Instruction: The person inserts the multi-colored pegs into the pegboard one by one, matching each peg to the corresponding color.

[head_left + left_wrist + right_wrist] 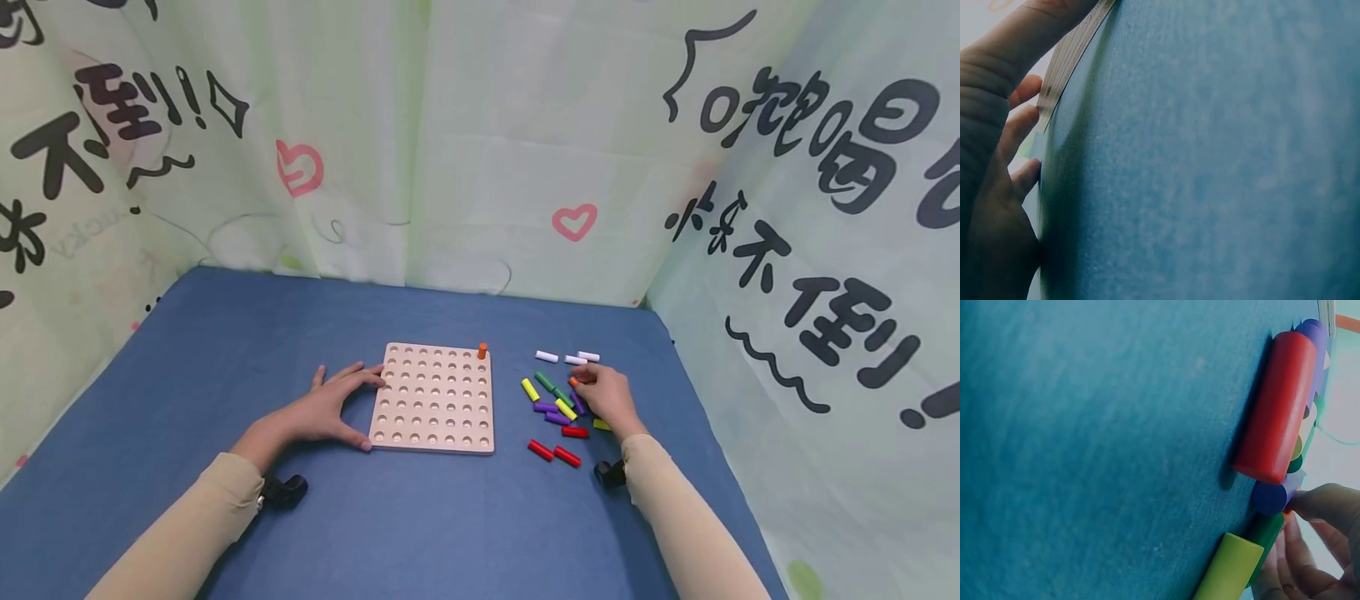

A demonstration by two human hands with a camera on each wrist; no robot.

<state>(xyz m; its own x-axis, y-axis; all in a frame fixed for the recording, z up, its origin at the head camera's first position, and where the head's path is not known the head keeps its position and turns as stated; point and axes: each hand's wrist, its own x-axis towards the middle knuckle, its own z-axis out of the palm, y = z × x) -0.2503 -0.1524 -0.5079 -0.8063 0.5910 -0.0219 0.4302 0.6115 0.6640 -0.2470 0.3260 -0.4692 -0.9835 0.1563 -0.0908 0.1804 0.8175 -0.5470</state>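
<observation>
A pale wooden pegboard (pixel 433 398) with rows of round holes lies flat, one orange peg (pixel 482 351) upright in its far right corner. My left hand (pixel 326 410) spreads along the board's left side, thumb at the near corner and fingertips at the edge farther up. Over the loose pegs, my right hand (pixel 606 400) pinches another orange peg (pixel 573 382) between thumb and fingers, mostly hidden by them. In the right wrist view a purple peg (pixel 1270 499) and a green peg (pixel 1266 536) lie right by those fingertips.
Several loose pegs lie right of the board: white pegs (pixel 547 357) farthest away, yellow, green and purple ones amid, and red pegs (pixel 540 450) nearest. Blue cloth (pixel 420 525) covers the table. Printed curtains (pixel 480 167) hang behind and at both sides.
</observation>
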